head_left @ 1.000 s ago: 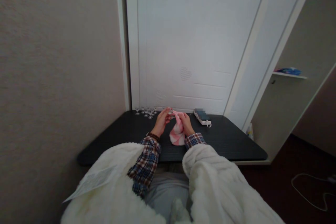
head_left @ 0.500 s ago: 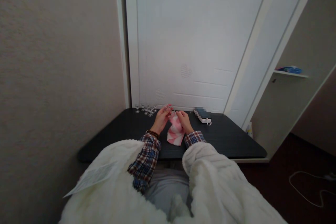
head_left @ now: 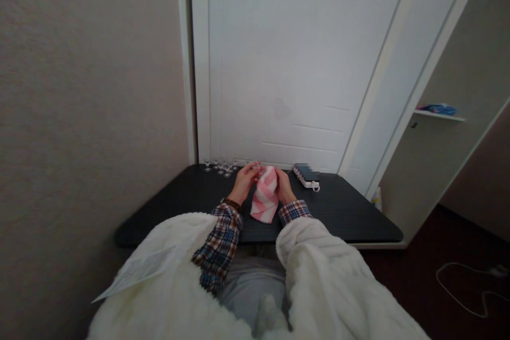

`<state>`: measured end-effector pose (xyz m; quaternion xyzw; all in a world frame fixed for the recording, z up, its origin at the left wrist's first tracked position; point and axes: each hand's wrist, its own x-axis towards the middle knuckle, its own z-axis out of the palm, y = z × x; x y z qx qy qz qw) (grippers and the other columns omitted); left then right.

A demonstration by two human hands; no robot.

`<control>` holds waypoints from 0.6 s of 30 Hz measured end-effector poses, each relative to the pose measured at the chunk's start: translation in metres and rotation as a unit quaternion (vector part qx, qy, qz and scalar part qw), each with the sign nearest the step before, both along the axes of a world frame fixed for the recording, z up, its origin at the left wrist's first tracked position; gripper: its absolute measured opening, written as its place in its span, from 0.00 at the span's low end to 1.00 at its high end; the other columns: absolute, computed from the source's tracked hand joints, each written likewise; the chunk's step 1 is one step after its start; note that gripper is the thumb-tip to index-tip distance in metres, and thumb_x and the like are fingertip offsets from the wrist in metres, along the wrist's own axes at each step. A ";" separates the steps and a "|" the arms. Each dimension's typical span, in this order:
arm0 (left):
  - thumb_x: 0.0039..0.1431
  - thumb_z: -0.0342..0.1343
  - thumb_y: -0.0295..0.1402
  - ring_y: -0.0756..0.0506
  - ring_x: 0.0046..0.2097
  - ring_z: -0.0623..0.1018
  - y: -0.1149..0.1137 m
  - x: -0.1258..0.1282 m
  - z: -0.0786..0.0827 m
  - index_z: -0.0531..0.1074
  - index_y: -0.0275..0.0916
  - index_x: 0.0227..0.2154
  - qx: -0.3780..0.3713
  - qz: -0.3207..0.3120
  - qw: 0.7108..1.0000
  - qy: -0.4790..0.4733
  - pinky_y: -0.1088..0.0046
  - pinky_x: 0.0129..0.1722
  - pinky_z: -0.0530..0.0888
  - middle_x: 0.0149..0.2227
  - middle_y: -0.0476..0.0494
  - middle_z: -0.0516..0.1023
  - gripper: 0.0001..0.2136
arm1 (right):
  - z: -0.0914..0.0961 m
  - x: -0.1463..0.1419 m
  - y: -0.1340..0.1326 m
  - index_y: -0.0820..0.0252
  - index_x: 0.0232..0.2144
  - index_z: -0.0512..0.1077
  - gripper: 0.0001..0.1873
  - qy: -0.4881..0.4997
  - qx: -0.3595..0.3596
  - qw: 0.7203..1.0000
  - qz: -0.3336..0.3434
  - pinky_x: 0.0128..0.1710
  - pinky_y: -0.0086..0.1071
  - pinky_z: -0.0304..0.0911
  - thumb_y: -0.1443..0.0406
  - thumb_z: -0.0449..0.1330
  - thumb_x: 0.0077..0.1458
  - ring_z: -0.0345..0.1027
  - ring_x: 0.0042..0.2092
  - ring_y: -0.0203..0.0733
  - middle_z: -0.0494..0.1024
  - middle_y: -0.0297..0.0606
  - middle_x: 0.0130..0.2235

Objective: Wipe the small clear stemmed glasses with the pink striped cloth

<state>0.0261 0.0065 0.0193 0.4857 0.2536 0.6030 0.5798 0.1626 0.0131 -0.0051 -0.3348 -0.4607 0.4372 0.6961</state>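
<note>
A pink and white striped cloth [head_left: 265, 197] hangs between both my hands over the black table [head_left: 342, 207]. My left hand [head_left: 245, 180] pinches the cloth's upper left edge, fingers closed. My right hand [head_left: 283, 185] grips its upper right side, fingers curled around it. The cloth's lower corner droops toward the table's near edge. Both arms wear plaid cuffs under thick white fleece sleeves.
Several tiny clear stemmed glasses [head_left: 221, 166] stand at the table's back left. A white device with a dark top [head_left: 306, 176] lies at the back right. A white door [head_left: 287, 58] rises behind the table. A shelf [head_left: 438, 112] is at right, a cable [head_left: 466, 287] on the floor.
The cloth was bunched and twisted between the hands; it now hangs flatter and more spread. Both hands stayed near the same spot at the table's back.
</note>
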 end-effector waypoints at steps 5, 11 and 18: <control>0.44 0.64 0.40 0.54 0.25 0.70 0.003 0.000 -0.004 0.76 0.33 0.39 0.007 0.028 0.999 0.045 0.81 0.21 0.61 0.33 0.42 0.79 0.20 | 0.002 -0.001 -0.003 0.61 0.26 0.70 0.12 0.021 -0.006 1.000 0.019 0.33 0.31 0.64 0.57 0.60 0.44 0.66 0.30 0.36 0.76 0.33 0.27; 0.45 0.62 0.45 0.54 0.23 0.67 0.003 0.002 -0.008 0.79 0.34 0.35 0.025 0.045 0.991 0.127 0.79 0.20 0.57 0.26 0.46 0.76 0.19 | 0.000 0.002 -0.001 0.61 0.28 0.71 0.11 0.088 -0.018 0.996 -0.026 0.36 0.33 0.66 0.59 0.61 0.42 0.68 0.32 0.38 0.78 0.35 0.29; 0.47 0.61 0.38 0.45 0.38 0.75 0.003 0.007 -0.009 0.79 0.36 0.32 0.077 0.054 0.977 0.191 0.73 0.35 0.69 0.35 0.43 0.80 0.12 | -0.001 0.005 0.002 0.60 0.27 0.72 0.09 0.123 -0.014 0.992 -0.036 0.39 0.33 0.66 0.61 0.62 0.43 0.69 0.33 0.38 0.78 0.34 0.29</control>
